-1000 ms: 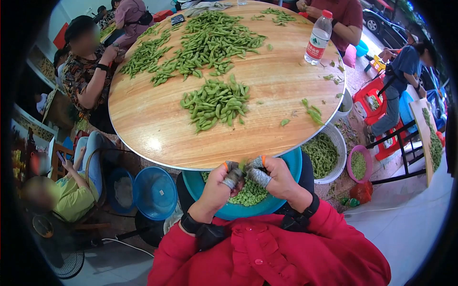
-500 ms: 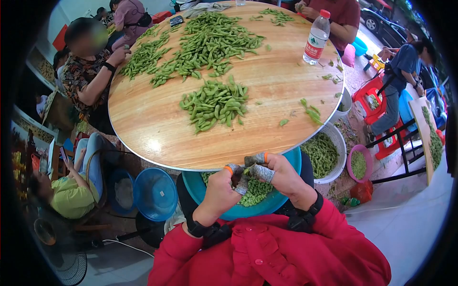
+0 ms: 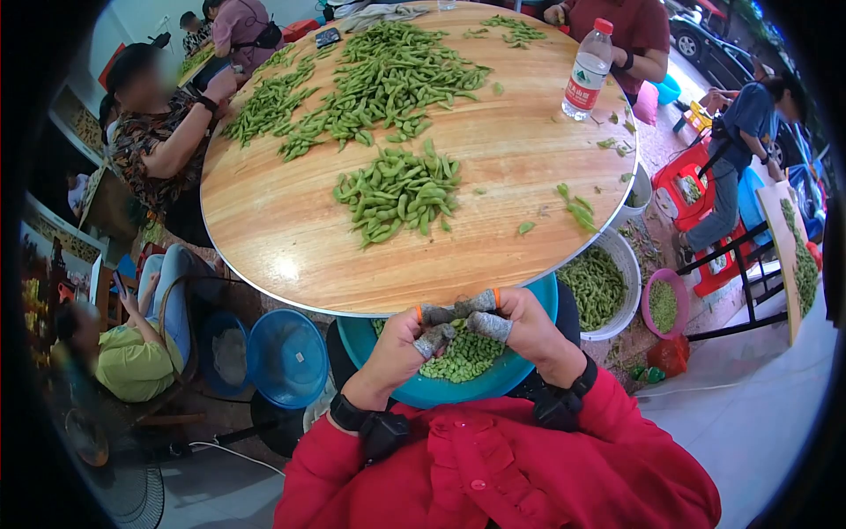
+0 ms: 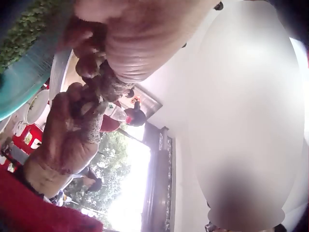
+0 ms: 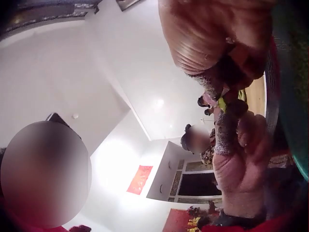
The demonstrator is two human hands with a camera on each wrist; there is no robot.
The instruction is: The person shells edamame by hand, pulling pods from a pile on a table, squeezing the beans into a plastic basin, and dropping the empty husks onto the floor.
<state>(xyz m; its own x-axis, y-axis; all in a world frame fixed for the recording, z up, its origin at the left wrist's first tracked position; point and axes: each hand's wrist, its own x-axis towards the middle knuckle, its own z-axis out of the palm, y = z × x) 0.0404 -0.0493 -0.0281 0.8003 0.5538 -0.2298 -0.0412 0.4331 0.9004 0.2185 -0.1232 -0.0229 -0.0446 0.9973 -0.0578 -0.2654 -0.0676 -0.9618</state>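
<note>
Both hands meet fingertip to fingertip over a teal basin that holds shelled green beans. Grey wraps cover several fingertips, with orange bands at some edges. A small green edamame pod shows between the fingertips in the right wrist view, mostly covered by them. The left hand pinches it from one side with curled fingers, and the right hand grips it from the other. On the table just beyond lies a small heap of edamame pods.
A round wooden table rises right beyond the basin, bearing a larger pod pile and a water bottle. White bucket and pink basin stand at right, blue basins at left. Other people sit around.
The hands have shifted slightly, the thumbs drawing apart and then closing in over the basin. A green bit seen at the fingertips earlier is now hidden in the head view.
</note>
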